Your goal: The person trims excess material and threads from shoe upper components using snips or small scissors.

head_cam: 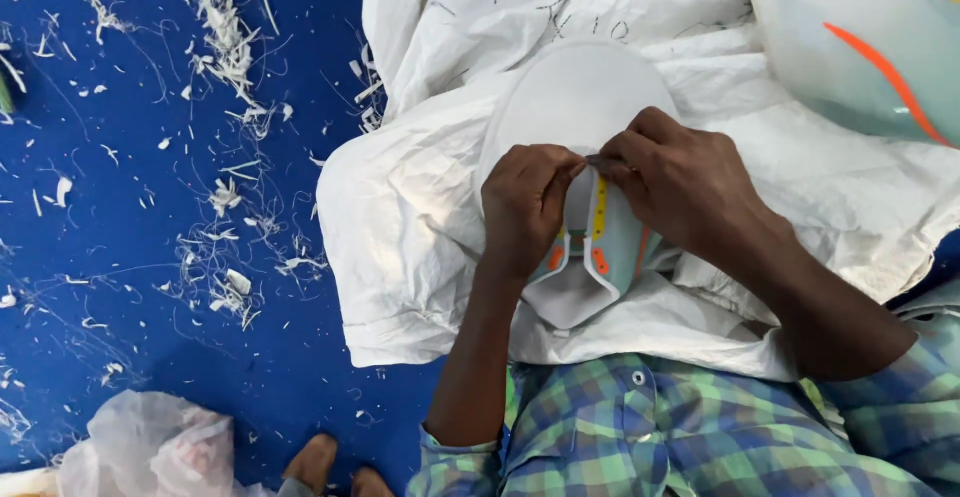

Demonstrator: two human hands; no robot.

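Here we pinch with both hands: our left hand (528, 202) and right hand (680, 182) clench the top edge of a pale shoe upper (597, 242), long axis toward us, on the white sack (420, 257) over our lap.

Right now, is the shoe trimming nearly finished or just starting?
Partly done, I think. Lots of white shavings already litter the blue floor. In hand: the left hand steadies a pale shoe piece while the right hand presses a small tool at its edge. How much edge remains is hidden.
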